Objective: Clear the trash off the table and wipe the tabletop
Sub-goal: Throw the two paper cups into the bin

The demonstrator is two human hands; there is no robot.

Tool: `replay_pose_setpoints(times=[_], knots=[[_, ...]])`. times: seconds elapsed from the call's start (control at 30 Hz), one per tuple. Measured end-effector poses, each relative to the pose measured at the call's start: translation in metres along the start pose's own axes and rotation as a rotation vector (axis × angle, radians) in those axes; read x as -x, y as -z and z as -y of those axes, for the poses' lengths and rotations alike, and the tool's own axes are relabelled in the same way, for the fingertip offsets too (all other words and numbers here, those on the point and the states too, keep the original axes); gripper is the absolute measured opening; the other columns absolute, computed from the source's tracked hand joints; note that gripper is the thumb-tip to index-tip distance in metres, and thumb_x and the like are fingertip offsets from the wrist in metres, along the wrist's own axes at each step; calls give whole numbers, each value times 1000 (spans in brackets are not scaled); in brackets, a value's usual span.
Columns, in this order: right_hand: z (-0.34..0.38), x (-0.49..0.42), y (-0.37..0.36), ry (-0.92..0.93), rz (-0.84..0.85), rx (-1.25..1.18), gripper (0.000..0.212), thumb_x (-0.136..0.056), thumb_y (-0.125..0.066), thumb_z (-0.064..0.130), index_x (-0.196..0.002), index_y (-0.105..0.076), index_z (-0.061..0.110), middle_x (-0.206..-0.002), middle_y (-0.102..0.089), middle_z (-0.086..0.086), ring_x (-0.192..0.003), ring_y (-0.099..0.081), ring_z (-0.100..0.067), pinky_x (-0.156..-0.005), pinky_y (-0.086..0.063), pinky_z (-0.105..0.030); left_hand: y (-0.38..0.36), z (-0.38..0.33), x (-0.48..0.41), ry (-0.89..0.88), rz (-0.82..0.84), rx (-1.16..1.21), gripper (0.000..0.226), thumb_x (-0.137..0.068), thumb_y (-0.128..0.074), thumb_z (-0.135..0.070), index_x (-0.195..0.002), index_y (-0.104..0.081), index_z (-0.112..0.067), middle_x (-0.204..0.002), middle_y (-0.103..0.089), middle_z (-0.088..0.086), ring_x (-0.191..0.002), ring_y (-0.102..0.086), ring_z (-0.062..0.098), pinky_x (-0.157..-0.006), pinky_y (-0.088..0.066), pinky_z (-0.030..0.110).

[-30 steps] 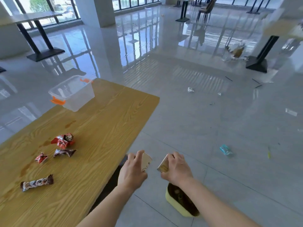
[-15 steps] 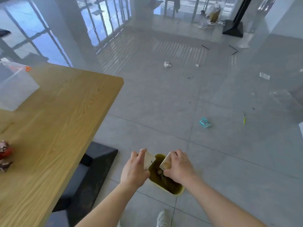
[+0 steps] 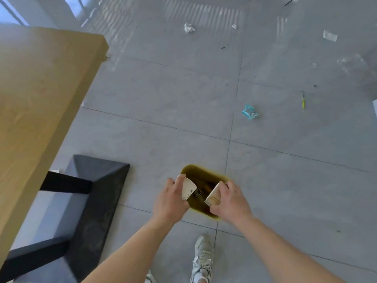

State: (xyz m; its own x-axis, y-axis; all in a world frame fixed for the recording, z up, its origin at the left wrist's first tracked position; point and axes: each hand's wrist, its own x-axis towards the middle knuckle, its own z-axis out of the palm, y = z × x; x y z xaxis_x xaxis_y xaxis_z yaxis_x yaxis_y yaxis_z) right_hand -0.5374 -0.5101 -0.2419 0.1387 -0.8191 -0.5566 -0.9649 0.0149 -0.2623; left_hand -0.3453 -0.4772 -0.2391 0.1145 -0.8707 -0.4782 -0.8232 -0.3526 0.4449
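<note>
A small yellow-green trash bin [image 3: 196, 169] stands on the grey floor tiles, with brown trash inside. My left hand [image 3: 170, 199] grips a white paper cup [image 3: 188, 190] tilted over the bin's left side. My right hand [image 3: 229, 202] holds a small cream and tan carton [image 3: 213, 197] over the bin's right side. Both items hang just above the bin's opening. The wooden table [image 3: 40, 88] fills the left of the view; the wrappers on it are out of sight.
The table's black leg and base [image 3: 91, 190] sit left of the bin. Litter lies on the floor: a teal wrapper [image 3: 250, 112], crumpled white paper [image 3: 189, 28], a clear wrapper [image 3: 330, 35], a yellow-green pen [image 3: 303, 101]. My white sneaker [image 3: 203, 260] stands below the bin.
My view has tilted down and right, away from the table, so the wrappers and clear box have left the frame. Both hands now hold the cup and carton directly over the bin.
</note>
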Motion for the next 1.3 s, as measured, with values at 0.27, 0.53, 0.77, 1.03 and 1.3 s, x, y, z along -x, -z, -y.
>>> replay_pose_setpoints(times=[0.27,0.53,0.77,1.03,1.3], knots=[[-39,-70,-65,-21,33,-49,76,-70,-70,46,-134,-40,18,-126,-39,-1,-121,-37,-23,-94,-43,-34,-78,23,-67,-12,40,-7,80,-79,-61,-20,-145,-20,-37,-123,-40,0,-94,-55,31,-70,-44,36],[-69,-125,-130,-5,99,20,90,-78,-70,44,-150,-23,17,-137,-33,-2,-125,-33,-23,-106,-37,-33,-147,44,-112,-40,72,-103,79,-83,-61,-11,-147,-20,-33,-122,-41,0,-94,-50,21,-65,-44,31],[-87,-149,-161,-5,73,43,91,-77,-73,43,-150,-23,19,-135,-33,-1,-122,-36,-22,-103,-40,-33,-178,54,-133,-50,64,-154,81,-85,-63,-11,-148,-16,-32,-129,-41,2,-96,-49,18,-63,-42,25],[-90,-158,-167,10,58,7,91,-80,-71,45,-151,-19,25,-149,-19,-1,-131,-32,-28,-110,-36,-39,-183,57,-139,-63,38,-207,90,-83,-71,-27,-148,-11,-36,-151,-28,4,-127,-40,25,-94,-49,36],[-81,-151,-144,48,5,13,61,-91,-59,37,-144,-33,24,-138,-38,-1,-122,-38,-24,-105,-40,-36,-161,62,-128,-138,11,-266,86,-83,-65,-25,-149,-10,-32,-146,-28,6,-129,-35,27,-94,-45,37]])
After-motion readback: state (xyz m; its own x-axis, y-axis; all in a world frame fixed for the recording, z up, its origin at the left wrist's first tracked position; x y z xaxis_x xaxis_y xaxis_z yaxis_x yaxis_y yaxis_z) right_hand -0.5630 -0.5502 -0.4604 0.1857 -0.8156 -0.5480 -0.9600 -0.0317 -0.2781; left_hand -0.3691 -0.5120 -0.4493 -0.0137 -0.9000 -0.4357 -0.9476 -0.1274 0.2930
